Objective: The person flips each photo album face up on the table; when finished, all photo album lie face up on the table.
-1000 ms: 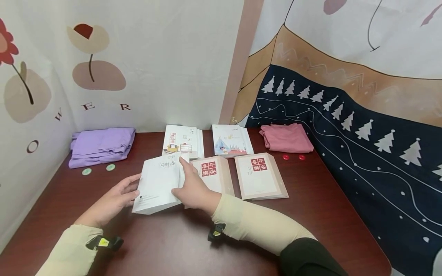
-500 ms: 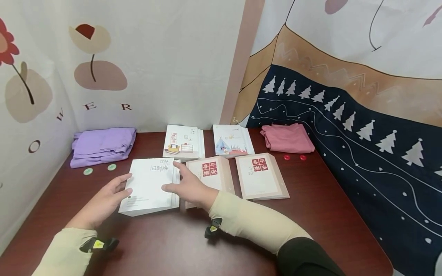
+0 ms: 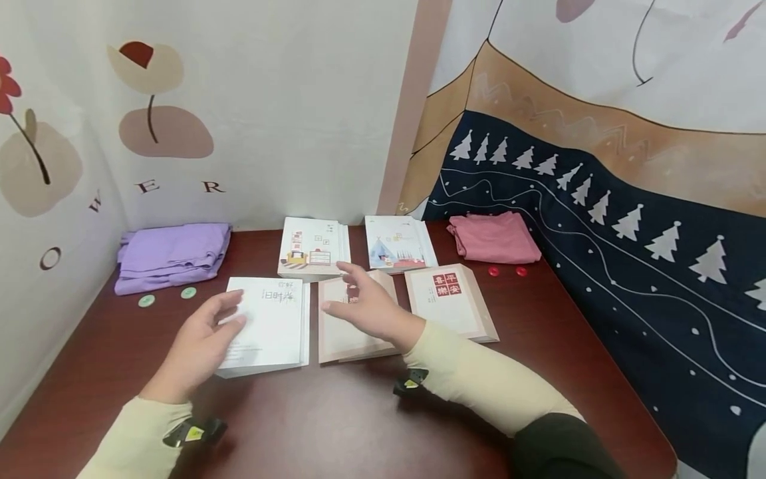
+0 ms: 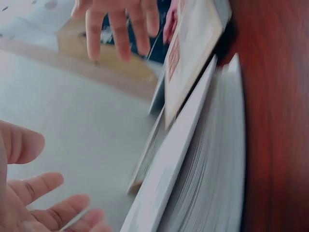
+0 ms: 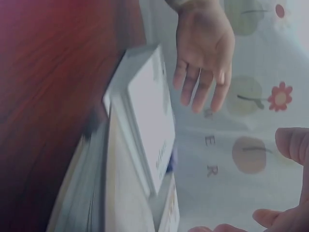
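A thick white book (image 3: 272, 339) with grey lettering lies flat at the front left of the table. My left hand (image 3: 200, 342) hovers over its left side, fingers parted and holding nothing; the left wrist view shows the fingers (image 4: 43, 205) apart from the book's cover. To the right, my right hand (image 3: 374, 309) is raised over a cream-bordered book (image 3: 350, 342), hiding most of its red characters. No object is in that hand, and its thumb and fingers are spread. A matching cream-bordered book (image 3: 455, 313) with a red square print lies farther right.
Behind them lie two white books, one with a yellow-and-red drawing (image 3: 311, 249) and one with a tent drawing (image 3: 397, 246). Folded purple cloth (image 3: 173, 256) with two green buttons (image 3: 188, 293) is at left, folded pink cloth (image 3: 493, 238) with two red buttons (image 3: 493, 271) at right. Printed curtains hang behind.
The white book has gone left and down onto the table beside the cream-bordered book. Both hands have let go of it; the right hand has moved off to the right.
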Motion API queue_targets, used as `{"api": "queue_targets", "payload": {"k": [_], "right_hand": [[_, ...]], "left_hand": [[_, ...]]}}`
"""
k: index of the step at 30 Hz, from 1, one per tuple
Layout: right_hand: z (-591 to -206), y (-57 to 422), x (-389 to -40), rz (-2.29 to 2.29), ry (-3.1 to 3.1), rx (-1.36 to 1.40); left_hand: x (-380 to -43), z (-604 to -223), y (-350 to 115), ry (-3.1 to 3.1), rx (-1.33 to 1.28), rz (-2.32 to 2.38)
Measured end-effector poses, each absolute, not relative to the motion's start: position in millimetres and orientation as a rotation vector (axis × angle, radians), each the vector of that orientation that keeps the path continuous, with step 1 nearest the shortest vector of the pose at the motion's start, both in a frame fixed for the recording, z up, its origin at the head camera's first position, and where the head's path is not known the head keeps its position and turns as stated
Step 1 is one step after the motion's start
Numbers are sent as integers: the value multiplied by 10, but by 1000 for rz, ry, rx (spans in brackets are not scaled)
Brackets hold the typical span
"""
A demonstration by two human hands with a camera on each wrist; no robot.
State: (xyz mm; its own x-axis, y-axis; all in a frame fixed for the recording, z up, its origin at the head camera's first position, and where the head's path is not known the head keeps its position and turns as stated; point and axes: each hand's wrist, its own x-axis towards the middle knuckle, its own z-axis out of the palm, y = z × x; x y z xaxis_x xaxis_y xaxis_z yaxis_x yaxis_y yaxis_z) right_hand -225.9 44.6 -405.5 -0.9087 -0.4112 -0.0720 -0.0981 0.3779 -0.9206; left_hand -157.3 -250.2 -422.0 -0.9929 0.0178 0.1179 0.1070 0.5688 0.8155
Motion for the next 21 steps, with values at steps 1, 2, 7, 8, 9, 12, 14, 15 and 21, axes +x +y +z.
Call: {"api": "queue_targets", "payload": {"k": [1, 2, 7, 8, 9, 12, 14, 15, 21], "right_hand": [[-4052, 505, -2274, -1529, 2382, -454], [-4053, 564, -2288, -1521, 2405, -450], [-4080, 839, -2336, -1514, 2434, -379], [-4088, 888, -2339, -1514, 2433, -359], [-4095, 934, -2340, -1513, 2430, -346], [-4131, 1055, -2337, -1474, 2447, -324], [-4164, 1122, -2338, -1434, 2456, -323], [-4183, 1151, -2338, -1415, 2458, -325], [-4266, 1264, -2320, -1378, 2432, -360]], "left_hand": [[-1576, -4221, -2439, -2687, -139, -1437], [-1579, -4226, -2373, -2682, -168, -1472], [-1626, -4301, -2087, -2712, -307, -1666], [-1635, -4319, -2036, -2721, -317, -1712], [-1645, -4336, -1988, -2730, -323, -1752], [-1663, -4380, -1852, -2759, -287, -1851], [-1673, -4403, -1771, -2777, -262, -1901], [-1680, -4409, -1735, -2785, -248, -1921], [-1742, -4435, -1577, -2863, -163, -1970]]}}
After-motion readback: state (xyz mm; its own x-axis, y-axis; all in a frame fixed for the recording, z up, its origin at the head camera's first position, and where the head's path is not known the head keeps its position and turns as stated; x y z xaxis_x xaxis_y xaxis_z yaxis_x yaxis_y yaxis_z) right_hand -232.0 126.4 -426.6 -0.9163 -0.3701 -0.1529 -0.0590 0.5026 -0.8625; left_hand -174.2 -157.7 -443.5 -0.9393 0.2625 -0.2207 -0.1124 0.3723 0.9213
